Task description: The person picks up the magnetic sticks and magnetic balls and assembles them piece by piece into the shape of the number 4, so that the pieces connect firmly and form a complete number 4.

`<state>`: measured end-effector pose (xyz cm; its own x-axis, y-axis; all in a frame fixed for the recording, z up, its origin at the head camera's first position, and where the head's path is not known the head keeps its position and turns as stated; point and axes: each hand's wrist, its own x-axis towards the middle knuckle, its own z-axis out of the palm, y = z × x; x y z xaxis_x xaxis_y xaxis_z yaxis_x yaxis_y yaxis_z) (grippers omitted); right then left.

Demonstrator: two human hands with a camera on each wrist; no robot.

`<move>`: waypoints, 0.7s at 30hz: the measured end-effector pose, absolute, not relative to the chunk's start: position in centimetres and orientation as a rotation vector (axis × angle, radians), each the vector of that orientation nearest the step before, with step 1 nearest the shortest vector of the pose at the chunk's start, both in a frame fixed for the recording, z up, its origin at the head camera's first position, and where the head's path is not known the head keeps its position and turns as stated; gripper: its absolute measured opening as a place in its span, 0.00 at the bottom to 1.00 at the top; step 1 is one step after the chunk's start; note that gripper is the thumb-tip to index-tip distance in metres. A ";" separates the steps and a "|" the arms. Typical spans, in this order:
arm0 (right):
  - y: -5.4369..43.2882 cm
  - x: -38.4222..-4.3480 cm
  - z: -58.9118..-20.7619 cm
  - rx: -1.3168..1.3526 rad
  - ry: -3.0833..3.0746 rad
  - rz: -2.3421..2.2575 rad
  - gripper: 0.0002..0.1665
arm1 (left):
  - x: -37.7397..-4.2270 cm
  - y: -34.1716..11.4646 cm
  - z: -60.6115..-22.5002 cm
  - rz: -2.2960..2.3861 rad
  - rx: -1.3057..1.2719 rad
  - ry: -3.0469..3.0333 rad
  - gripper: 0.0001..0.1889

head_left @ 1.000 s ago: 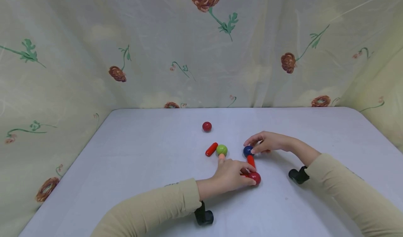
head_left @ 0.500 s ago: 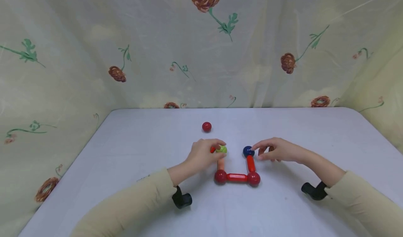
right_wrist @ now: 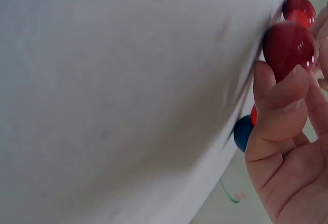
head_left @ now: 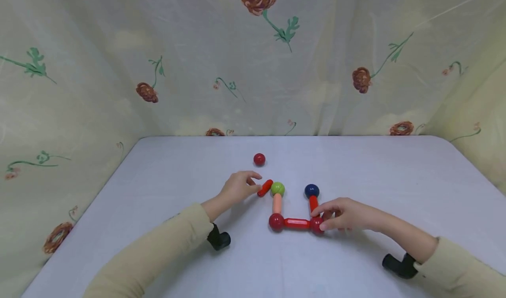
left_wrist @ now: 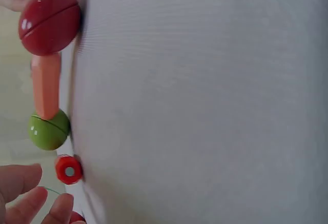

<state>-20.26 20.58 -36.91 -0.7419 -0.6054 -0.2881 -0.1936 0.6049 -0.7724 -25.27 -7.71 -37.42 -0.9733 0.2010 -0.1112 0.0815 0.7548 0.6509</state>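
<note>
A U-shaped chain of balls and short rods lies on the table. Its left side is a green ball (head_left: 278,188), a peach rod (head_left: 277,204) and a red ball (head_left: 276,222). A red rod (head_left: 297,223) leads across to the right corner's red ball (right_wrist: 289,49), and another red rod (head_left: 313,203) runs from there to a blue ball (head_left: 312,190). My right hand (head_left: 348,214) holds that corner ball between thumb and fingers. Beside the green ball lies a loose red rod (head_left: 265,187); my left hand (head_left: 239,187) is just left of it, fingers loosely bent around nothing.
A separate red ball (head_left: 259,159) sits farther back on the white table (head_left: 178,166). Behind the table hangs a flowered curtain (head_left: 189,69). Each wrist carries a black camera mount (head_left: 218,238).
My left hand has left the right corner ball, passed over the green ball and moved left past the loose rod. My right hand has gone from the blue ball to the corner red ball.
</note>
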 end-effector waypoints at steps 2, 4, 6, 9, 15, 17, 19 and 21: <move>20.4 -20.1 -36.9 -0.615 2.297 -1.024 0.21 | -25.6 -7.6 -37.8 1.002 0.206 2.748 0.17; 20.4 -20.0 -36.9 -0.609 2.299 -1.034 0.20 | -25.8 -7.4 -38.1 0.983 0.199 2.733 0.18; 20.4 -20.0 -36.9 -0.601 2.297 -1.039 0.20 | -26.0 -7.0 -38.2 0.960 0.192 2.727 0.18; 20.5 -20.1 -36.9 -0.590 2.290 -1.028 0.19 | -26.2 -6.7 -38.2 0.928 0.189 2.719 0.19; 20.8 -20.5 -36.9 -0.572 2.277 -0.970 0.20 | -26.6 -5.9 -38.2 0.877 0.202 2.687 0.18; 20.8 -20.7 -37.0 -0.582 2.270 -0.956 0.20 | -26.7 -5.8 -38.2 0.850 0.191 2.667 0.18; 20.8 -20.9 -37.0 -0.591 2.265 -0.944 0.20 | -26.8 -5.7 -38.2 0.819 0.179 2.648 0.19; 20.8 -21.0 -37.1 -0.601 2.262 -0.936 0.20 | -26.8 -5.8 -38.1 0.799 0.168 2.630 0.20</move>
<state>-21.05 20.83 -37.05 -0.7103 -0.6040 -0.3614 -0.1723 0.6470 -0.7428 -26.79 -5.79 -38.13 -0.9187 0.2215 -0.3271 0.0022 0.8309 0.5564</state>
